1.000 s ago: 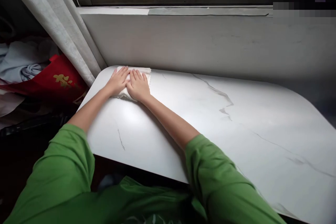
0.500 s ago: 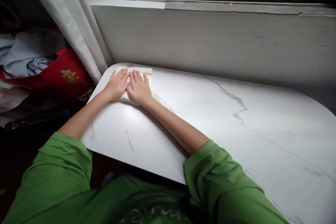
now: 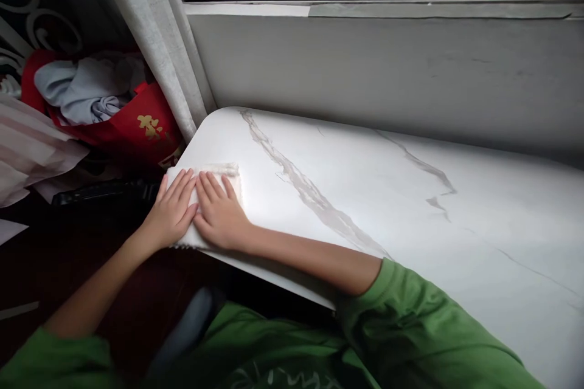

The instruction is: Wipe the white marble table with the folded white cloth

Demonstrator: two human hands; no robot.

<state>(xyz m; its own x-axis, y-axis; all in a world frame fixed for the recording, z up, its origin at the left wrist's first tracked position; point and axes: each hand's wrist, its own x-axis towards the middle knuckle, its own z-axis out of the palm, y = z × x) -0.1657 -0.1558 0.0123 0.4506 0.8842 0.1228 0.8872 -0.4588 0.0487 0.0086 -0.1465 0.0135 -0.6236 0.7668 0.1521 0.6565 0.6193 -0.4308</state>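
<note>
A folded white cloth (image 3: 230, 173) lies on the white marble-patterned table (image 3: 283, 134), at its near left corner. My left hand (image 3: 170, 213) rests flat on the left part of the cloth, fingers stretched forward and somewhat spread. Beside it, my right hand (image 3: 221, 209) presses on the cloth's middle and right part with its fingers extended. The two hands touch or nearly touch at the thumbs. Part of the cloth overlaps the table's edge, and much of it is hidden beneath my palms.
A red bag (image 3: 132, 134) with light blue clothing (image 3: 82, 88) stands left of the table, near a grey curtain (image 3: 168, 42). Pale fabric (image 3: 34, 146) hangs at the far left. A grey wall (image 3: 365, 67) runs along the table's back edge.
Both hands and the cloth have moved from the table's back left corner toward its near left edge. The view has shifted left, and a grey vein once partly covered now shows.
</note>
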